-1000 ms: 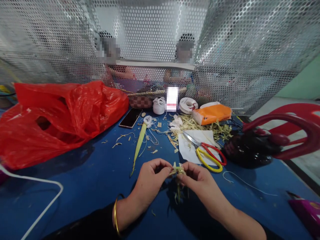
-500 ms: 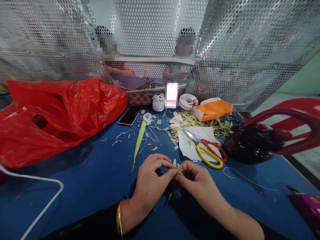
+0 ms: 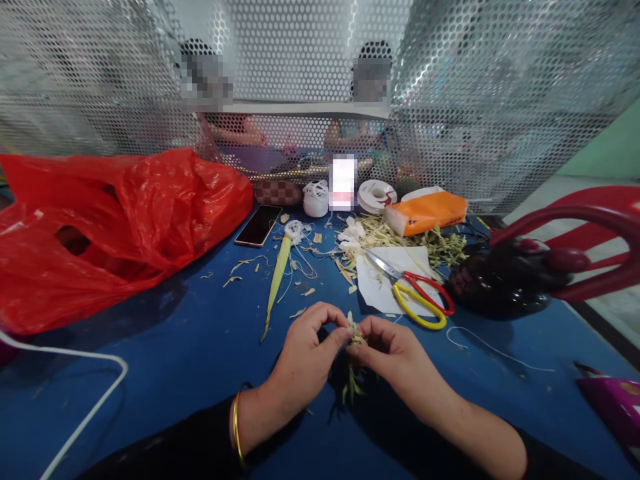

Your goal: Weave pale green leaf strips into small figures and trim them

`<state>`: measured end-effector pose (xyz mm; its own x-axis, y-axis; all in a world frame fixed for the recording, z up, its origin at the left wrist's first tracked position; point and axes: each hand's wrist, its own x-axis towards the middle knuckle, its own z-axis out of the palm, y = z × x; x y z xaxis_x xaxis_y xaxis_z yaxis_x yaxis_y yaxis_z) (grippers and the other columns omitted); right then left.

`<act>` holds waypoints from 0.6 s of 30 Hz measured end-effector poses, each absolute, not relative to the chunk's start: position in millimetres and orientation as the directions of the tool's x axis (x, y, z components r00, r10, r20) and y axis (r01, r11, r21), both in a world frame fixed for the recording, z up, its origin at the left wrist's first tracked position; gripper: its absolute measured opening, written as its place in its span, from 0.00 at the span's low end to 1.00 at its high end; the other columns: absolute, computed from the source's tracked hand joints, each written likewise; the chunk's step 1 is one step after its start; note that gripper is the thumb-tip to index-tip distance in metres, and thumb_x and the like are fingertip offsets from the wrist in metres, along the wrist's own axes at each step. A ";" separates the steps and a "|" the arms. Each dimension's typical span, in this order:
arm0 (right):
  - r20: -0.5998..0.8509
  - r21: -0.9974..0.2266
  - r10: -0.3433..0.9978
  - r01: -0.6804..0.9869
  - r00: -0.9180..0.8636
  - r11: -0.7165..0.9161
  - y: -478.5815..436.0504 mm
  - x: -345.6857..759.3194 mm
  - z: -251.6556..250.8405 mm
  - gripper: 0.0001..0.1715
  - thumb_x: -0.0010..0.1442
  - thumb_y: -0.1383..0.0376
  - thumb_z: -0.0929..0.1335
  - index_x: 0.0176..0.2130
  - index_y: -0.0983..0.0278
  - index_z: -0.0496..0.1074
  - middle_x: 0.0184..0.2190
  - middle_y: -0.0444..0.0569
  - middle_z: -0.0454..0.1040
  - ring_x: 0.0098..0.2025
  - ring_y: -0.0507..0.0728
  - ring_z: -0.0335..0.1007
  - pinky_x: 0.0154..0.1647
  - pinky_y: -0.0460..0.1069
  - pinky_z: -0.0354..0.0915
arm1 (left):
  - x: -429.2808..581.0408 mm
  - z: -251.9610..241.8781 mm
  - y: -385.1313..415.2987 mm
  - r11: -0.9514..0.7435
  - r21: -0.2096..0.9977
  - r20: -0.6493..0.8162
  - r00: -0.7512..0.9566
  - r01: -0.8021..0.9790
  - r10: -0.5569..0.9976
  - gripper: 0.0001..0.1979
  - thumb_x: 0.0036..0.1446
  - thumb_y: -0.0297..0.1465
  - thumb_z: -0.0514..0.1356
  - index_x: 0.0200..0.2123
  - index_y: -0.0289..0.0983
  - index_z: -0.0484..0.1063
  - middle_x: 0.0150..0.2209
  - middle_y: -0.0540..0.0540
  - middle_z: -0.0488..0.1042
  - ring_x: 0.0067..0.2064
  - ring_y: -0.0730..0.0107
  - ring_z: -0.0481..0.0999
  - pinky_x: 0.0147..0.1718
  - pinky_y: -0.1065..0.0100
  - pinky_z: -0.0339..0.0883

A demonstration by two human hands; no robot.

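Between my hands is a small bunch of pale green plant sprigs (image 3: 354, 383), its narrow leaves hanging below my fingers. My left hand (image 3: 311, 353), with a gold bangle at the wrist, pinches the bunch near its top with thumb and forefinger. From the other side my right hand (image 3: 395, 350) closes its thumb and fingers on the same sprigs. The curled fingers hide part of the stems. Beyond my left hand lies a long folded green leaf (image 3: 279, 277) with white thread (image 3: 295, 231) at its wide end. Scissors (image 3: 407, 290) with red and yellow handles rest on white paper (image 3: 370, 293).
A red plastic bag (image 3: 150, 220) fills the left side. Along the back are a phone (image 3: 259, 225), a ball of white string (image 3: 316, 200), a ribbon spool (image 3: 375, 198) and an orange tissue pack (image 3: 427, 212). Plant scraps (image 3: 375, 235) lie mid-right, near a dark pot (image 3: 505, 283). Two people sit behind perforated mesh.
My left fingers have closed in on the top of the sprigs, and more of the hanging leaves shows. The view has tilted slightly; the things on the table have stayed put.
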<state>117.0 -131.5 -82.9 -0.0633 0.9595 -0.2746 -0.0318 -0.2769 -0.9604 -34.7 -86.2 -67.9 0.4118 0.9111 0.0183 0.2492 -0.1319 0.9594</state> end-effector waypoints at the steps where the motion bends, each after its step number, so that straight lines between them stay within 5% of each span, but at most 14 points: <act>1: -0.282 -0.958 0.957 -0.038 -0.069 -0.285 -131.5 117.0 -82.2 0.15 0.48 0.58 0.74 0.26 0.64 0.66 0.20 0.40 0.67 0.22 0.48 0.59 0.24 0.45 0.56 | -35.1 -67.6 -85.2 -0.131 0.959 0.019 0.402 0.251 0.915 0.05 0.56 0.31 0.58 0.28 0.38 0.70 0.32 0.47 0.72 0.37 0.66 0.71 0.40 0.65 0.62; 8: -0.308 -0.934 0.950 -0.171 -0.060 -0.314 -128.6 119.5 -79.0 0.16 0.46 0.56 0.75 0.26 0.64 0.69 0.21 0.41 0.70 0.24 0.49 0.64 0.29 0.46 0.63 | -38.0 -68.8 -78.5 0.012 0.972 -0.066 0.221 0.236 0.973 0.14 0.58 0.38 0.56 0.23 0.38 0.67 0.24 0.50 0.70 0.29 0.71 0.68 0.33 0.67 0.62; 13: -0.294 -0.934 0.952 -0.185 -0.082 -0.304 -128.4 120.1 -78.5 0.19 0.44 0.54 0.76 0.27 0.64 0.70 0.21 0.40 0.69 0.24 0.49 0.63 0.28 0.46 0.62 | -36.1 -70.2 -81.0 0.083 0.983 -0.141 0.374 0.166 0.917 0.10 0.49 0.36 0.65 0.34 0.37 0.73 0.30 0.48 0.74 0.31 0.69 0.71 0.32 0.67 0.64; 18: -0.317 -0.925 0.941 -0.179 -0.117 -0.334 -129.8 117.3 -77.2 0.20 0.44 0.56 0.77 0.26 0.64 0.68 0.20 0.38 0.68 0.23 0.47 0.60 0.26 0.44 0.59 | -33.8 -68.7 -83.6 0.134 0.975 -0.199 0.432 0.177 0.880 0.09 0.48 0.35 0.65 0.28 0.36 0.72 0.27 0.48 0.73 0.30 0.70 0.70 0.31 0.68 0.63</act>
